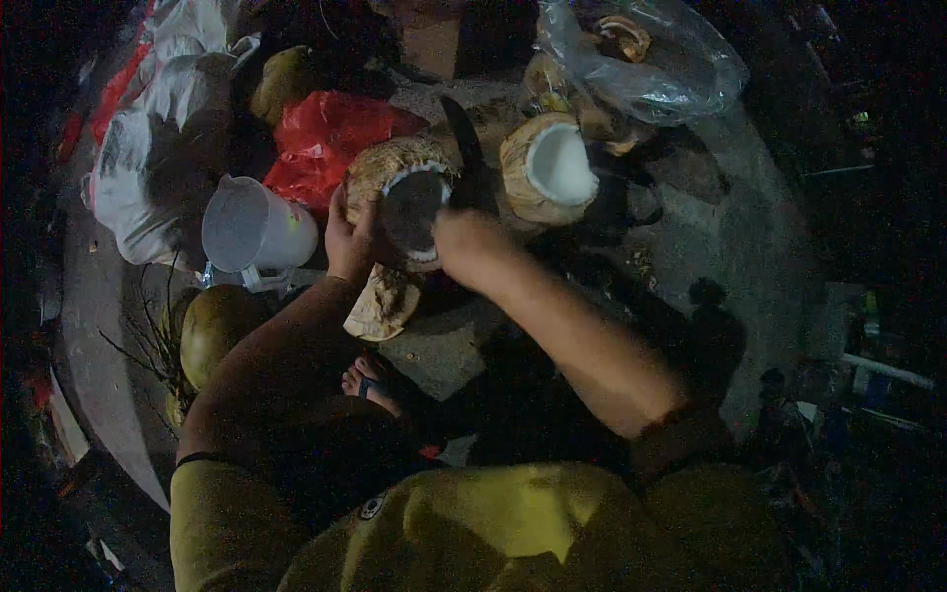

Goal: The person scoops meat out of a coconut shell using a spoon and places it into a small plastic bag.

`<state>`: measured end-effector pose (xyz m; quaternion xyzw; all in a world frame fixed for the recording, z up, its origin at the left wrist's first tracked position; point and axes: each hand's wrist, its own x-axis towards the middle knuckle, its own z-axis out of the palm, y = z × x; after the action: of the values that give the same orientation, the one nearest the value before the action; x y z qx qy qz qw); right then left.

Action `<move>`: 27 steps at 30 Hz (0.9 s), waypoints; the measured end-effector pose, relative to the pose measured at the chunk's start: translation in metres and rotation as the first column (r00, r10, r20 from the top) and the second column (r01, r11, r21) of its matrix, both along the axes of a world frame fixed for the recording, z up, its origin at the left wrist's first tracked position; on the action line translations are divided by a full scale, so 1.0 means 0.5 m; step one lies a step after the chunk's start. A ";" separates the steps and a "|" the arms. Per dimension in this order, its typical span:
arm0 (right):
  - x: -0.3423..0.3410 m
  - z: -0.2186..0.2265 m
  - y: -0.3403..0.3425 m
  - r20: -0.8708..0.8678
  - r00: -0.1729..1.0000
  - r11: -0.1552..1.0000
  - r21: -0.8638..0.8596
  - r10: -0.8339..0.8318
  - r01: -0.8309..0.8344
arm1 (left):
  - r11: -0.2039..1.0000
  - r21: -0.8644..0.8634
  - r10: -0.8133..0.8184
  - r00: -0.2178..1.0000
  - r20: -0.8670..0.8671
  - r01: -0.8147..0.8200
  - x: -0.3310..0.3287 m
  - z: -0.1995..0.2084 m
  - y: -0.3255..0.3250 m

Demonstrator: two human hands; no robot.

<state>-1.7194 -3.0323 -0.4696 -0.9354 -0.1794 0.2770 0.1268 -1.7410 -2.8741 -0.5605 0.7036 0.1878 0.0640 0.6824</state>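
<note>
Coconut (400, 173), cut open at one end with a ragged white rim around its dark mouth, is near the middle of the view, held up between the person's two hands. Leftmost, white sacks (163, 178) bulge along the curved edge of the ground (779, 227). Just right of them sits a translucent jug (261, 227), its round mouth turned to the left; below it, a smooth green coconut (217, 331) stands beside dry twigs (163, 340), leaving the left forearm a tight passage. A red plastic bag (330, 143) crowds the space behind the left hand (352, 239), whose fingers and thumb are clamped on the opened coconut's left side. Beneath, a pale husk piece (380, 308) lies near a sandalled foot (373, 383). The right hand (469, 242) is at the rim's right edge, its fingers curled together; I cannot tell whether they grip anything. Beyond it rises a dark blade-like shape (462, 133). A narrow gap separates this from a second opened coconut (562, 168), white inside. Past a clear plastic bag (681, 84), grey ground spreads widely toward the right rim.
</note>
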 end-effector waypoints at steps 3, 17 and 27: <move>0.002 -0.022 0.018 0.057 0.998 0.998 -0.055 -0.035 0.038 | 0.992 -0.124 0.002 0.999 0.051 0.004 0.007 -0.032 -0.003; -0.032 -0.021 0.039 -0.048 0.994 0.989 -0.104 0.099 -0.103 | 0.995 0.099 -0.019 0.998 0.053 0.014 -0.016 0.014 -0.013; -0.053 -0.032 0.026 0.002 0.996 0.994 -0.060 0.090 -0.089 | 1.000 0.026 0.013 0.997 -0.070 -0.011 -0.021 0.031 -0.023</move>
<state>-1.7456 -3.0191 -0.4855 -0.9304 -0.2131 0.2855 0.0860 -1.7516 -2.8856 -0.5451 0.7128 0.2153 0.0457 0.6659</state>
